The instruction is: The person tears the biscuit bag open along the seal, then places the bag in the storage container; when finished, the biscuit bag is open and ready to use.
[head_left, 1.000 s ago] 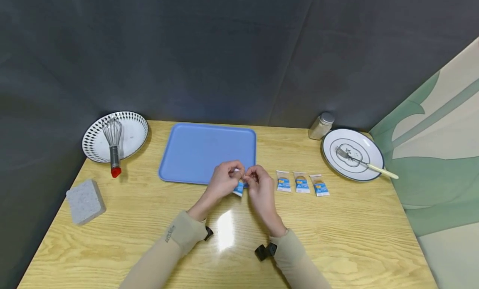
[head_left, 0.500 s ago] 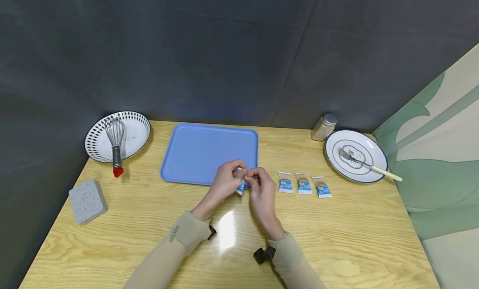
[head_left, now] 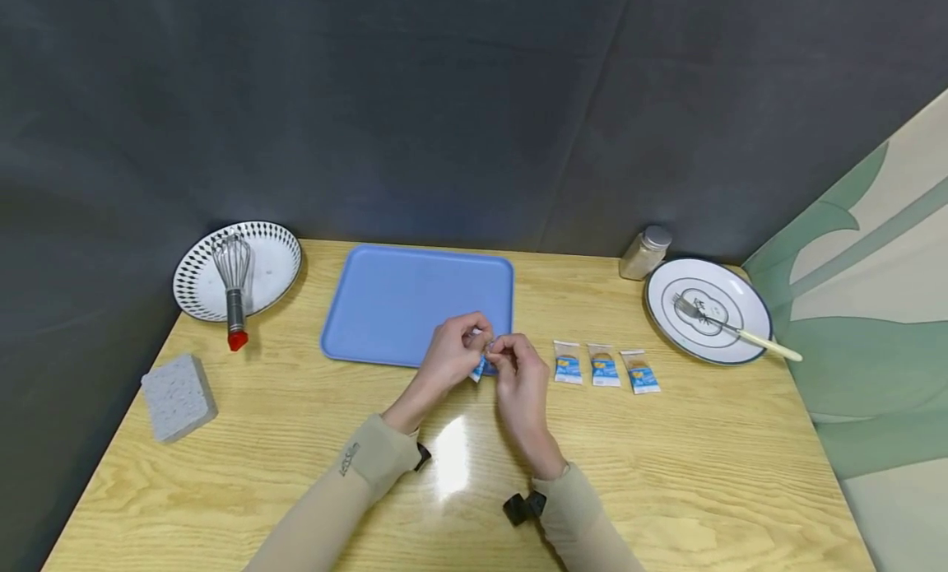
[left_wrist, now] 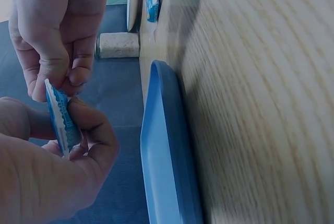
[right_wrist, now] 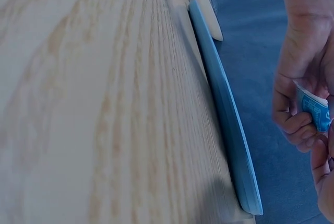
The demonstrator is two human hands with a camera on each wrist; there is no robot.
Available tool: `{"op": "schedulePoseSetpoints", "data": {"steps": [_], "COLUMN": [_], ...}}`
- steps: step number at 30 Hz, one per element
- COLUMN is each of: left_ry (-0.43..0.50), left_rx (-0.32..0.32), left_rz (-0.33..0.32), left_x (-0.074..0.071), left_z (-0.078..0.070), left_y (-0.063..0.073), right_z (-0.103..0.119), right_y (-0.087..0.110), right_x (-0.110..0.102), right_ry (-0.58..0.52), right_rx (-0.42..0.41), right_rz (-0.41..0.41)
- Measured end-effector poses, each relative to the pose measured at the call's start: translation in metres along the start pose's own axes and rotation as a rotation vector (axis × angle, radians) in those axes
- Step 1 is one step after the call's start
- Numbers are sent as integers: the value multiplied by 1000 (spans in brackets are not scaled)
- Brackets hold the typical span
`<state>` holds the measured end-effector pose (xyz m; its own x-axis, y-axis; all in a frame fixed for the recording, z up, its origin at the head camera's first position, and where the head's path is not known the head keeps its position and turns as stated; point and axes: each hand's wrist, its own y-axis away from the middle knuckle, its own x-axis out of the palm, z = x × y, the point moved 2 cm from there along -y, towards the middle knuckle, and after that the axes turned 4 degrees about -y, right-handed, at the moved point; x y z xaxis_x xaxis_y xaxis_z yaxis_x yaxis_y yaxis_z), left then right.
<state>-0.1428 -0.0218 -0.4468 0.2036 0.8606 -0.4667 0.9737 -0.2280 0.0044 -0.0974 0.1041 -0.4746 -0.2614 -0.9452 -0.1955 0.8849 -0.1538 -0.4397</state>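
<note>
A small blue-and-white snack packet [head_left: 478, 369] is raised over the near right corner of the blue tray [head_left: 400, 300]. My left hand [head_left: 450, 354] grips it, thumb and fingers curled round its body in the left wrist view, where the sealed edge of the packet [left_wrist: 62, 122] faces the camera. My right hand [head_left: 521, 383] pinches at the far end, its fingertips close against the left ones. Much of the packet is hidden by the fingers. Three similar packets, the left one [head_left: 568, 363], the middle one [head_left: 603, 366] and the right one [head_left: 640, 372], lie in a row right of my hands.
At the back left a patterned plate [head_left: 277, 267] bears a whisk [head_left: 234, 272], with a grey sponge-like block [head_left: 179, 397] nearer. A silver-lidded jar [head_left: 644, 253] and a white plate [head_left: 733, 296] with a fork [head_left: 748, 335] stand at the back right. Dark cloth hangs behind the table.
Both hands stay together at the packet, with small finger movements; less of the packet shows below the left hand now. The whole head view has shifted slightly.
</note>
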Motion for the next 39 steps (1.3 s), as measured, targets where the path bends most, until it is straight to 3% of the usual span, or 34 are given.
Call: {"op": "schedulePoseSetpoints", "data": {"steps": [14, 27, 39], "left_ry": [22, 30, 46], "left_rx": [13, -18, -55], "left_rz": [-21, -7, -20], "left_x": [2, 1, 3], "left_z": [4, 4, 7], "left_y": [-1, 0, 0], "right_z": [3, 4, 4], "right_y": [3, 5, 10], "right_x": [0, 1, 2], "right_ry": [34, 40, 41], "right_rx": [-57, -105, -93], "right_rz": [19, 41, 55]}}
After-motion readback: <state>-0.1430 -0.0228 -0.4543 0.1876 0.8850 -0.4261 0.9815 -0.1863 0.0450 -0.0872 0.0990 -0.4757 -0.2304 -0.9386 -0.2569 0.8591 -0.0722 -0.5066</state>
